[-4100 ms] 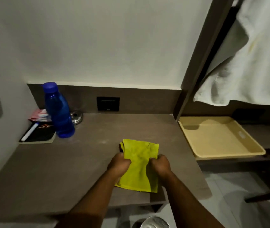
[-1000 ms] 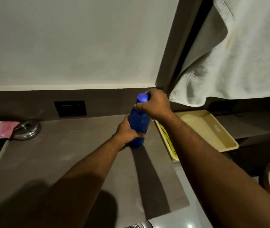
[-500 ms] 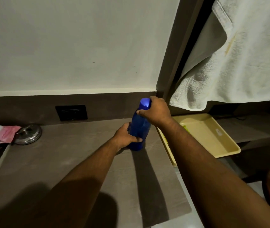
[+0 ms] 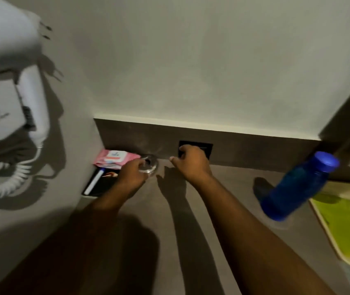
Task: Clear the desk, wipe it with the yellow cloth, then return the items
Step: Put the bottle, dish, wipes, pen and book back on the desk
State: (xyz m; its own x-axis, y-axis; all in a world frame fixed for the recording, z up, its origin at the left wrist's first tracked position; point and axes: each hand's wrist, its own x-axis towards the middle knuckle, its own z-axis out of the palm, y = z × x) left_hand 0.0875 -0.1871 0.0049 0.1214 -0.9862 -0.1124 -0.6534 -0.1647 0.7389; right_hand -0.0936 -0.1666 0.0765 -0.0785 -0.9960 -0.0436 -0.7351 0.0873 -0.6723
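Left hand (image 4: 132, 174) curled over the small round metal dish (image 4: 149, 165) at the back left of the table (image 4: 169, 241), fingers closed on its near rim; right hand (image 4: 191, 162) loosely cupped and holding nothing, hovering just right of the dish before the dark wall socket (image 4: 201, 146). Blue bottle (image 4: 297, 186) upright near the table's right edge, yellow cloth (image 4: 344, 222) lying in the beige tray (image 4: 327, 237) beside it. Pink wipes packet (image 4: 114, 158) and black card with a white pen (image 4: 94, 182) tucked in the left corner.

Both forearms are bare to the frame's edge, with no sleeves, left hand (image 4: 131, 174) and right hand (image 4: 193, 163) ungloved.
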